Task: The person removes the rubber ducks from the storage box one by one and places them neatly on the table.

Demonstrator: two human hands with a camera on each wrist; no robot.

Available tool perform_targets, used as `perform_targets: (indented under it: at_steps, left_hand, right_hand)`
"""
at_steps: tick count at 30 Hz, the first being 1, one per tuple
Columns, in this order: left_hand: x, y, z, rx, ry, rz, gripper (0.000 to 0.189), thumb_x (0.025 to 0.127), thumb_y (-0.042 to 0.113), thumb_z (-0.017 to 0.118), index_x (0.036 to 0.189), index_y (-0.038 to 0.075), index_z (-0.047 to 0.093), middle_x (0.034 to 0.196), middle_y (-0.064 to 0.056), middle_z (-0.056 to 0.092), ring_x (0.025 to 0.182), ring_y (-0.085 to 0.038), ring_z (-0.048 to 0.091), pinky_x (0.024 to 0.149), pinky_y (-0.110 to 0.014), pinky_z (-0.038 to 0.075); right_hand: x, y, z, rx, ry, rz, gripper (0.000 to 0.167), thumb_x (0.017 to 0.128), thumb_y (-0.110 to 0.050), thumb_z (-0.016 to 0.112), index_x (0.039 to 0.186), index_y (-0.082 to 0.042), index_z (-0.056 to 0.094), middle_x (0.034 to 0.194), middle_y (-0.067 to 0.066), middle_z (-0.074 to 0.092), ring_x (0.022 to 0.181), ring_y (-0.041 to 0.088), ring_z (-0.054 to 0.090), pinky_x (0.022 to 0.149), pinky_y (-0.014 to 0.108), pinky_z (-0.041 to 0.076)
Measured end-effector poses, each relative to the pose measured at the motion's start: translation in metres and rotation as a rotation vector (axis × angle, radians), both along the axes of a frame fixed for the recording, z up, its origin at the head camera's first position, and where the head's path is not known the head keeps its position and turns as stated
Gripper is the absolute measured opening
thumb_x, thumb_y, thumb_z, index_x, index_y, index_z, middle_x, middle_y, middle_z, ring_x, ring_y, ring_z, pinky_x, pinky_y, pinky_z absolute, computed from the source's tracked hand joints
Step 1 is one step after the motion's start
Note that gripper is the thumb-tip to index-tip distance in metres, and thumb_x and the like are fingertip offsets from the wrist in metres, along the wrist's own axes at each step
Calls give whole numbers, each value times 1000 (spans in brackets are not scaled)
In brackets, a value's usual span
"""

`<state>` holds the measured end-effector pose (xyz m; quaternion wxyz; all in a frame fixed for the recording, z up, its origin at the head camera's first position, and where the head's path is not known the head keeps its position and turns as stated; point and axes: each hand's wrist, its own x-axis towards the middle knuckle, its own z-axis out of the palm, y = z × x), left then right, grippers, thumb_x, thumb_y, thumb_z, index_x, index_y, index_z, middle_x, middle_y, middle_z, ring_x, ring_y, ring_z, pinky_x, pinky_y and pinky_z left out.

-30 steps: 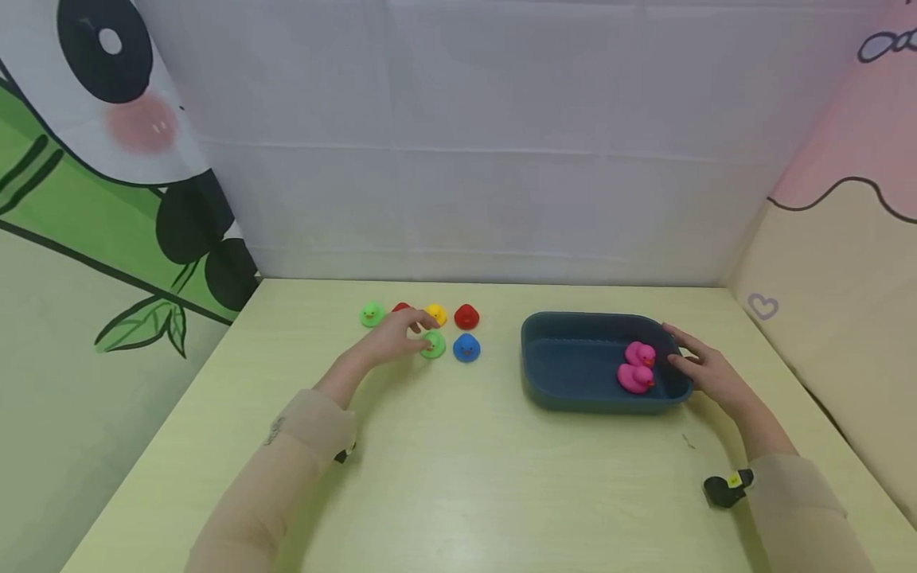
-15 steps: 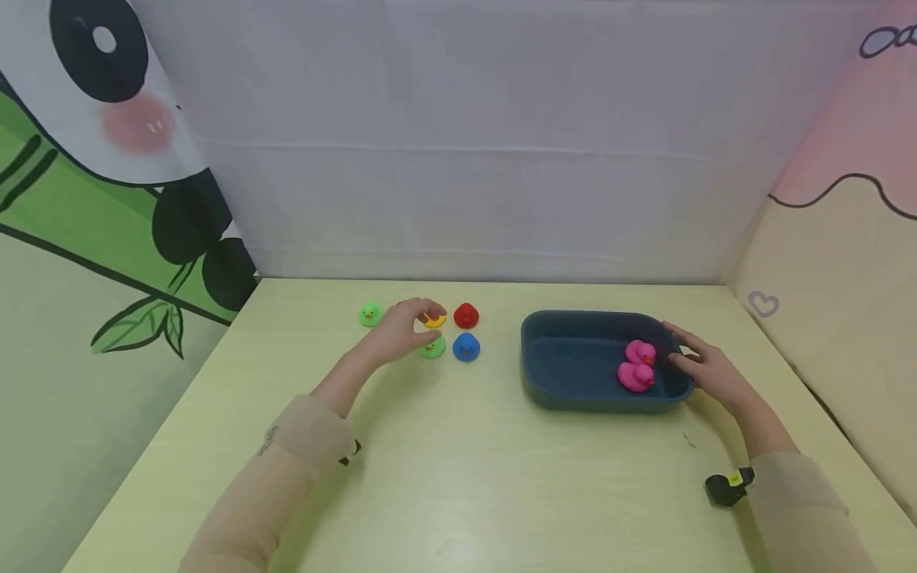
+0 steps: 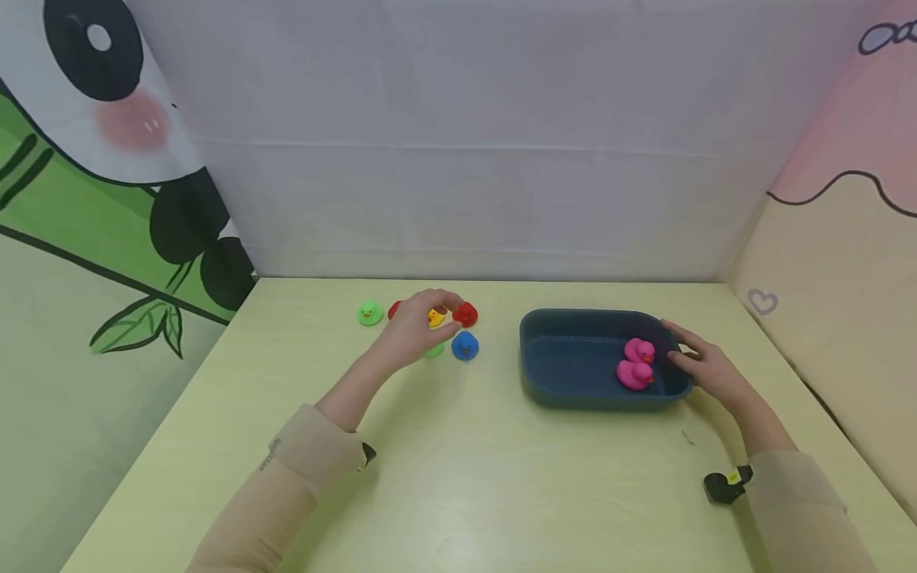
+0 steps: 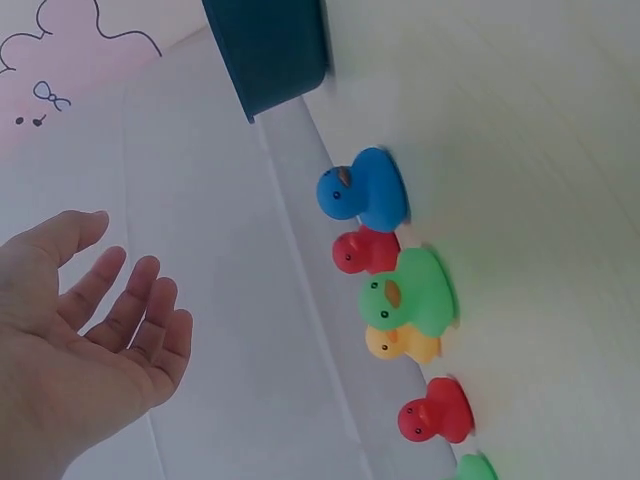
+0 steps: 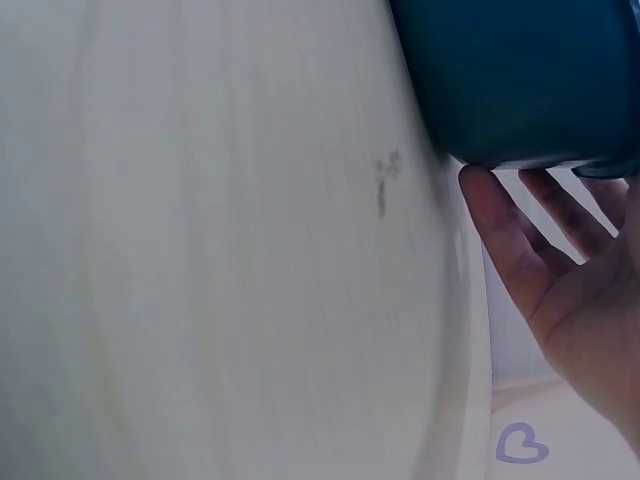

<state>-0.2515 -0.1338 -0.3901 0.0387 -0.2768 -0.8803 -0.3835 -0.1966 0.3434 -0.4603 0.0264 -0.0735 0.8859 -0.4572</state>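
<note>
My left hand [image 3: 415, 328] hovers over a cluster of small rubber ducks with thumb and fingers spread apart, holding nothing. Partly behind it in the head view are a yellow duck [image 3: 435, 318], a red duck [image 3: 395, 308] and a green duck [image 3: 435, 350]. Just past its fingertips sit another red duck [image 3: 466, 315] and a blue duck [image 3: 465, 346]. In the left wrist view the hand [image 4: 100, 330] is well apart from the ducks. My right hand [image 3: 709, 372] touches the right end of a dark blue tray [image 3: 573, 400] with loosely extended fingertips.
Two pink ducks [image 3: 635, 375] lie in the tray's right half. A second green duck [image 3: 369, 313] sits at the left of the cluster. A white cloth wall [image 3: 466, 215] rises behind the table [image 3: 487, 485], with printed side panels left and right.
My left hand has moved to the right and slightly away from me, over the ducks, from the front green one toward the back red one. The right hand stays at the tray.
</note>
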Motion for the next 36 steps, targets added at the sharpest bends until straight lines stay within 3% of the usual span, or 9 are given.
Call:
perform_targets:
  at_steps: [4,9,16,21,36]
  left_hand:
    - [9,7,6,15,-8,-13,35,88,19,66,121,10,59,117,-5,60,108,-24,54,95,-42,47]
    - [20,12,12,29,48,-43,36,87,18,67,121,10,60,115,-3,61,104,-18,55,92,-40,48]
    - [35,19,12,82,100,-90,37,86,19,69,121,10,61,119,-3,60,105,-17,56,89,-33,49]
    - [45,26,12,146,90,-119,37,86,20,69,121,13,60,118,-2,59,105,-15,53,90,-33,49]
    - [64,59,16,225,123,-182,41,85,22,69,125,17,58,123,3,57,109,-10,49,90,-31,47]
  right_hand:
    - [2,-2,2,3,0,0,59,100,-22,46,151,-14,18,151,31,15,128,60,25,76,25,51]
    - [8,-6,3,-5,3,-6,58,100,-22,46,151,-14,20,151,30,15,129,59,25,75,22,51]
    - [19,-13,4,2,10,-14,58,100,-22,46,151,-13,20,151,31,16,128,60,25,76,26,52]
    - [26,-16,3,5,14,-21,58,100,-22,46,150,-12,20,151,31,15,128,61,24,78,30,52]
    - [26,-16,2,-10,14,-26,58,100,-21,46,150,-13,20,151,30,16,128,60,26,76,25,51]
